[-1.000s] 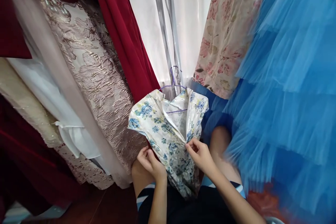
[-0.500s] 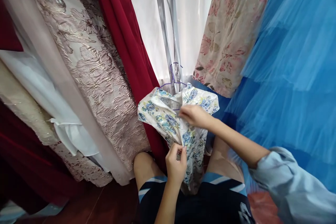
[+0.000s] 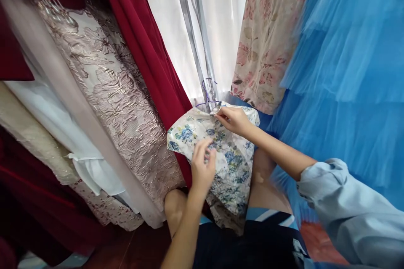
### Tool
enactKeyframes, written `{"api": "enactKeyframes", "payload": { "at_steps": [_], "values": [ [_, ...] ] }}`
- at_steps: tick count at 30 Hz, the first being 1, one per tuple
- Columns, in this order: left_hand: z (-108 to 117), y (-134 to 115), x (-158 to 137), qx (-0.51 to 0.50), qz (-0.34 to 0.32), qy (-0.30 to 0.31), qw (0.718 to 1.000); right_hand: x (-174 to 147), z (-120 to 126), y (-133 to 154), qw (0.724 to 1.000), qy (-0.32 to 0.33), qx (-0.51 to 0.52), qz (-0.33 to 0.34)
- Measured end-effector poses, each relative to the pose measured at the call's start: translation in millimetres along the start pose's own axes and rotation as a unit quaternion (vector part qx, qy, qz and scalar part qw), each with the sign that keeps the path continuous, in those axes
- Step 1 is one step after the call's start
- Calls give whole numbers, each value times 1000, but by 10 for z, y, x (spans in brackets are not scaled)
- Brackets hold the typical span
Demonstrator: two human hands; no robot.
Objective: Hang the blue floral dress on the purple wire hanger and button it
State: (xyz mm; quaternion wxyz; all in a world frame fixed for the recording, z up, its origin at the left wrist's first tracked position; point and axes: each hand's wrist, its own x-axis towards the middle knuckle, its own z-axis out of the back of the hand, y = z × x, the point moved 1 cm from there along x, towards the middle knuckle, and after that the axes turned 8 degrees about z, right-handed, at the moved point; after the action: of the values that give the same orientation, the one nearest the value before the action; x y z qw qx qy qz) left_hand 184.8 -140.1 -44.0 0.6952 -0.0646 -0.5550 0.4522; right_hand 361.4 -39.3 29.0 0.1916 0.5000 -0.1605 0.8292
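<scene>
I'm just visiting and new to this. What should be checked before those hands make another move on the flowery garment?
1. Right hand has a grip: ok, its fingers pinch the floral garment at the neckline.
2. Left hand has a grip: cannot tell; its fingers curl over the garment, slightly blurred.
3. Purple hanger is in place: ok, it shows at the neckline.
4. Hanger hook is secured: cannot tell; it overlaps the grey straps.
5. No gap below the right hand: ok, none shows.
6. Neckline is in full view: not ok, the right hand covers part.
</scene>
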Motion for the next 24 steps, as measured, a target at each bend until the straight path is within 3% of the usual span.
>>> {"api": "enactKeyframes", "payload": {
  "at_steps": [2,6,9,13,16,20,24],
  "values": [
    [98,-62,504,33,-46,-16,998,-13,33,-16,1000,-3,-4,15],
    [89,-97,1226,112,-138,77,981,-27,36,-69,999,-13,-20,30],
    [-5,-99,1403,134,-166,90,973,-57,-11,-104,998,-17,-54,39],
    [-124,-149,1421,107,-149,12,983,-78,-142,-152,993,-43,-107,33],
    [-124,-186,1482,77,-110,-52,990,-162,-296,-149,991,-8,-126,47],
    [212,-73,1677,72,-61,-140,986,-542,-418,-51,988,75,-106,89],
    [804,416,1722,149,-23,-148,977,-967,-317,78,991,107,-56,60]
  ]
}}
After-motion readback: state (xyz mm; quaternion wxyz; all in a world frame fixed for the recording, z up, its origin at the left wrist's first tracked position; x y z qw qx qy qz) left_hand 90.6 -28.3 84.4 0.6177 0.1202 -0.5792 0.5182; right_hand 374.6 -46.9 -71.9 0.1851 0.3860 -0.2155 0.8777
